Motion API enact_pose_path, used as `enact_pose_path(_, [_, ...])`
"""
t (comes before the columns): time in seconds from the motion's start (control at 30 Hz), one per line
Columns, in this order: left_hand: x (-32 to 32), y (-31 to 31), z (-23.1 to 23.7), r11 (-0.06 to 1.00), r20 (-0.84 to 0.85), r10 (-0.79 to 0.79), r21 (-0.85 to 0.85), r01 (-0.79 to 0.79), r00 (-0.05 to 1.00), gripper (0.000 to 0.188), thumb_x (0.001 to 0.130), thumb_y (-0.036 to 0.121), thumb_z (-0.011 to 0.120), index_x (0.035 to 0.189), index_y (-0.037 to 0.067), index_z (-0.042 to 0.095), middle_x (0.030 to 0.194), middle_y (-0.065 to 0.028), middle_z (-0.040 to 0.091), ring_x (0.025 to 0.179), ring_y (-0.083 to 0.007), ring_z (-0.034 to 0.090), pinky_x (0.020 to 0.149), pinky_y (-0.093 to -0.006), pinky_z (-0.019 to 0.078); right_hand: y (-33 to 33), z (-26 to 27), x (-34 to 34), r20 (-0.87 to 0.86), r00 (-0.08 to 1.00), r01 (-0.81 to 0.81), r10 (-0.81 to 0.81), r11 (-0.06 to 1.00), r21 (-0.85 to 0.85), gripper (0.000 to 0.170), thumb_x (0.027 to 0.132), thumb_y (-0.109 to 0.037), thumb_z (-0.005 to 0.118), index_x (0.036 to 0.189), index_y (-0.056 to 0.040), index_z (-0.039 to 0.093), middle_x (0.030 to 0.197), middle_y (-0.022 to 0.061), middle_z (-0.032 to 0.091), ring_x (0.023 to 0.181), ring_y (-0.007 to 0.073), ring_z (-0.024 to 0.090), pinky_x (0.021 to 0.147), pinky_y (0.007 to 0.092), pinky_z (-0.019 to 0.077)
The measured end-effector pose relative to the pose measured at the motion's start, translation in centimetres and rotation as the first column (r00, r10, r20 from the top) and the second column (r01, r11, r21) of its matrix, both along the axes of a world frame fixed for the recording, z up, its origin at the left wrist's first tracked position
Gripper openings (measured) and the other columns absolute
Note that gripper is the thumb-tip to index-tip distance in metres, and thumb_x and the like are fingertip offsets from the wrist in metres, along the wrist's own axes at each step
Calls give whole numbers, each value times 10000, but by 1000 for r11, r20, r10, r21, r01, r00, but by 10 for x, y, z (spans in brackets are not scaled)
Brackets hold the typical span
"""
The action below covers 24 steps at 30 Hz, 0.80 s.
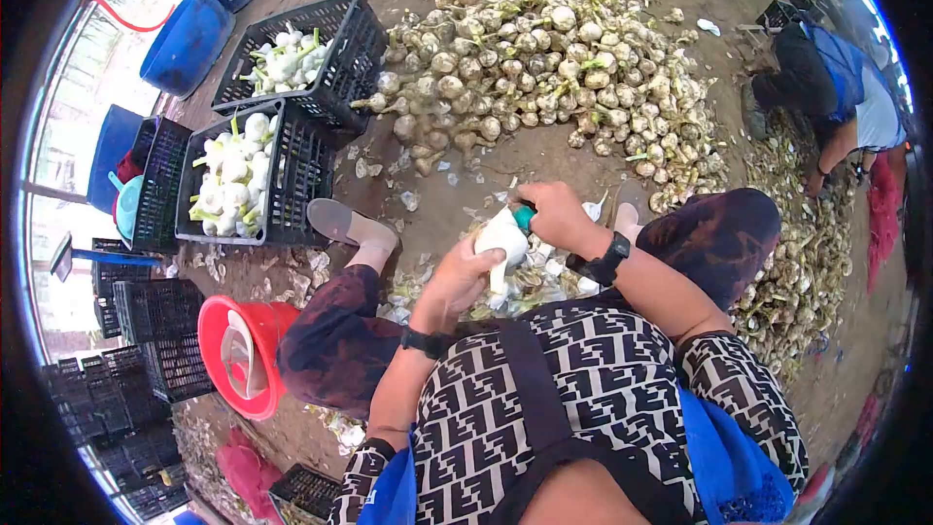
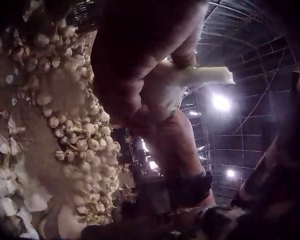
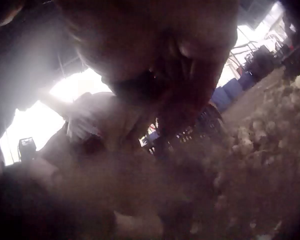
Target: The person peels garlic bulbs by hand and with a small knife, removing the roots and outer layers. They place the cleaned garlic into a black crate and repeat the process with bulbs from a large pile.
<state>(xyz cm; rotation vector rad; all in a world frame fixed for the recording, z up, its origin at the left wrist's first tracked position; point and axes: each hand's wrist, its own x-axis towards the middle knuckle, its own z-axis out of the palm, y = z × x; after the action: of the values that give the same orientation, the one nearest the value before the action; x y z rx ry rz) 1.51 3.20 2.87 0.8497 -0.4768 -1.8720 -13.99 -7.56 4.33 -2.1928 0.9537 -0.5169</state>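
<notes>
A white garlic bulb (image 1: 501,239) with a short cut stem is gripped by my left hand (image 1: 461,274), fingers curled round it and thumb on its front. In the left wrist view the pale stem (image 2: 210,75) sticks out past the fingers of that hand (image 2: 135,65). My right hand (image 1: 564,219) holds a green-handled tool (image 1: 524,218) against the bulb's upper right side; its blade cannot be made out. The right wrist view is dark and shows the right hand (image 3: 160,55) close up, with what it holds hidden.
Unpeeled bulbs (image 1: 544,58) form a big heap ahead. Black crates (image 1: 321,160) of white bulbs stand at the left, above a red bucket (image 1: 277,331). Peelings (image 1: 410,200) litter the ground between the feet. Another person (image 1: 836,78) bends over at the far right.
</notes>
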Motion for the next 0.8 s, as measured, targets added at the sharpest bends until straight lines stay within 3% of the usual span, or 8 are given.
enact_pose_path(0.3, [-6, 0, 16, 988, 122, 147, 26, -152, 982, 649, 672, 59, 701, 1221, -8, 363, 1076, -76, 529, 988, -162, 528, 862, -281, 420, -11, -10, -8, 67, 998, -22, 18, 998, 58, 157, 796, -143, 577, 912, -38, 591, 820, 216, 587, 766, 372, 558, 639, 381, 452])
enact_pose_path(0.37, [-2, 0, 14, 991, 306, 134, -18, -134, 943, 629, 667, 57, 701, 1201, -5, 376, 1061, -81, 538, 967, -158, 534, 845, -279, 426, -12, 0, -11, 457, 887, -260, 61, 885, 387, 242, 811, -141, 576, 1043, -72, 565, 985, 176, 578, 888, 325, 552, 748, 335, 454])
enact_pose_path(0.43, [-2, 0, 11, 993, 471, 117, -54, -104, 874, 609, 661, 55, 701, 1181, -2, 389, 1046, -86, 547, 947, -153, 541, 828, -277, 432, -5, 10, -16, 387, 914, -301, 125, 848, 437, 307, 799, -144, 588, 1098, -88, 546, 1095, 133, 545, 975, 284, 532, 822, 318, 438])
enact_pose_path(0.5, [-4, -4, 8, 983, 752, 170, -179, -52, 637, 576, 651, 52, 696, 1146, -1, 406, 1016, -94, 564, 912, -138, 548, 788, -268, 446, 0, 14, -13, 64, 932, -352, 358, 932, -92, 269, 745, -85, 561, 1012, -51, 564, 985, 150, 574, 877, 304, 561, 757, 375, 456])
enact_pose_path(0.57, [-6, -5, 7, 967, 744, 233, -246, -67, 626, 571, 647, 98, 703, 1129, -2, 413, 1000, -117, 569, 901, -154, 557, 768, -277, 454, 4, 11, -10, 90, 951, -290, 297, 954, -77, 198, 717, -77, 555, 911, -47, 578, 858, 132, 586, 834, 298, 571, 718, 384, 463])
enact_pose_path(0.63, [-5, -4, 12, 981, 896, 193, -169, -96, 399, 606, 637, 151, 716, 1135, -4, 408, 982, -156, 574, 906, -206, 575, 767, -304, 454, 6, 13, -8, -65, 953, -302, 295, 926, -229, 122, 691, -72, 549, 810, -51, 563, 753, 106, 575, 772, 295, 582, 666, 383, 471])
enact_pose_path(0.67, [-5, -4, 14, 981, 897, 193, -168, -97, 397, 606, 637, 151, 716, 1135, -4, 408, 982, -156, 574, 906, -206, 575, 767, -304, 454, 8, 8, -7, -85, 959, -284, 271, 910, -304, 93, 675, -77, 554, 763, -52, 542, 717, 96, 563, 730, 291, 589, 629, 378, 475])
enact_pose_path(0.8, [-8, 0, 15, 996, 959, 91, -85, -36, 269, 624, 632, 172, 718, 1142, 1, 401, 971, -203, 578, 872, -291, 599, 741, -341, 462, 17, 2, -2, -119, 959, -281, 257, 917, -283, 127, 660, -64, 573, 780, -46, 533, 761, 110, 586, 738, 298, 586, 645, 393, 468])
